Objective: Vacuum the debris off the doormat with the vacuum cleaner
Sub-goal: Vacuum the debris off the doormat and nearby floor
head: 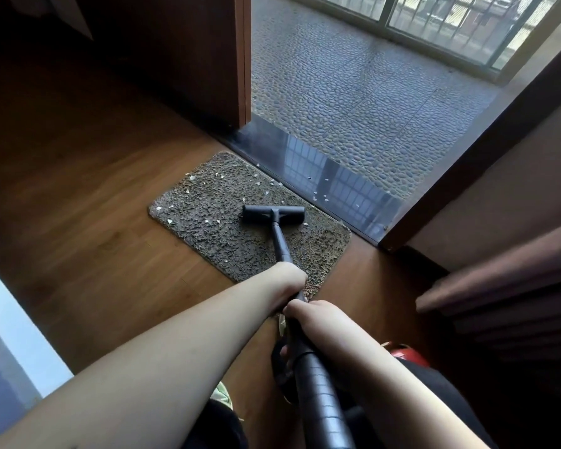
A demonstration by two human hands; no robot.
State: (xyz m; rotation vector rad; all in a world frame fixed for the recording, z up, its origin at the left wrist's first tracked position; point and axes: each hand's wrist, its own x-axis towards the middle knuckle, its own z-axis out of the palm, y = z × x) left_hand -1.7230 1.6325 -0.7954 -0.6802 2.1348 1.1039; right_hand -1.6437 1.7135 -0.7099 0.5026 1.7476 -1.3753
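Both hands hold the vacuum cleaner's black tube: the right hand (pixel 318 319) grips it close by, the left hand (pixel 289 277) grips it farther down. Its flat nozzle (pixel 273 214) sits on the brown doormat (pixel 208 222) by the door sill (pixel 337 183). White debris (pixel 192 178) dots the mat's far and left parts and the sill, so plenty looks left to clean.
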